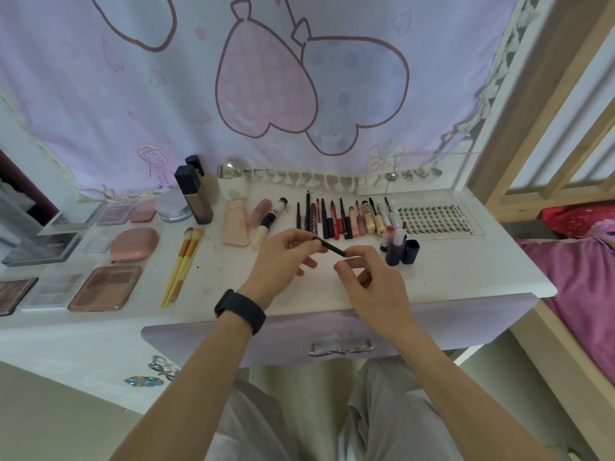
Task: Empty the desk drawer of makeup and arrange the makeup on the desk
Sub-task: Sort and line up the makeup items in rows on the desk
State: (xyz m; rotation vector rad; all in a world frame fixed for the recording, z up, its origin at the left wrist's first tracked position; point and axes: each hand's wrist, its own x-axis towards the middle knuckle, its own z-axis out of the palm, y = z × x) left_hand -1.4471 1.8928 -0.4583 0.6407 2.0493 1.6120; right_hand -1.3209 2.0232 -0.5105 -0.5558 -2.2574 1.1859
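A thin black makeup pencil (330, 246) hangs just above the white desk (449, 271), held at both ends. My left hand (283, 261) pinches its left end, and my right hand (369, 277) pinches its right end. Behind them lies a row of several pencils, liners and lip tubes (339, 217). The lilac drawer (432, 327) below the desk edge is pushed in, its silver handle (341, 348) showing.
Palettes (105, 287), a pink compact (134, 243) and yellow brushes (183, 264) lie at the left. Foundation bottles (194, 197) stand at the back. A lash tray (436, 218) and small dark bottles (401, 249) sit at the right. A pink bed (579, 277) adjoins.
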